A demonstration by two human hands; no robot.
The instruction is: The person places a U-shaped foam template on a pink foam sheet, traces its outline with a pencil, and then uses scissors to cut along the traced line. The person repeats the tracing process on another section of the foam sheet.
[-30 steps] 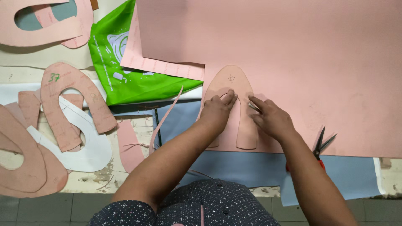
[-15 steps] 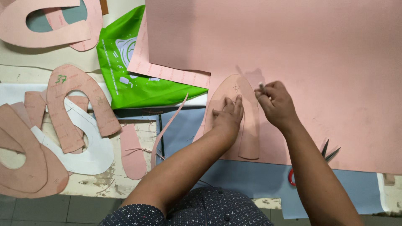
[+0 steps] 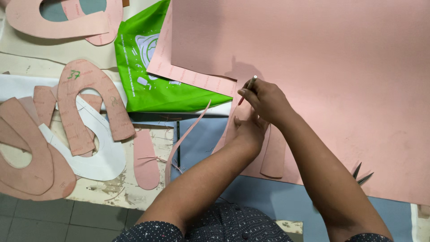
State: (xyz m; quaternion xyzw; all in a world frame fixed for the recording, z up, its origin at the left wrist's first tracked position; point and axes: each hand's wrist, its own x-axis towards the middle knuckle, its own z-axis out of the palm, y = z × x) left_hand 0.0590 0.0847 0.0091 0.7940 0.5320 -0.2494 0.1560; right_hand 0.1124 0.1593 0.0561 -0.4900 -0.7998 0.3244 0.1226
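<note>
My right hand (image 3: 265,99) holds a thin red pen (image 3: 247,89) with its tip at the edge of a pink shoe-shaped template (image 3: 274,154). The template lies flat on a large pink sheet (image 3: 322,58). Pressing the template down just below the pen is my left hand (image 3: 250,127), fingers flat, partly under my right wrist. Most of the template is hidden by both hands and forearms.
A green plastic bag (image 3: 148,76) lies left of the sheet. Several pink horseshoe-shaped cutouts (image 3: 85,105) and a white one (image 3: 101,152) are piled at the left. A curled pink offcut strip (image 3: 181,141) hangs near the table edge. Scissors (image 3: 362,175) lie at the right on the sheet.
The view has shifted, so everything sits further right and lower. My right hand has moved up to the template's top edge with the pen. My left hand stays pressed on the template.
</note>
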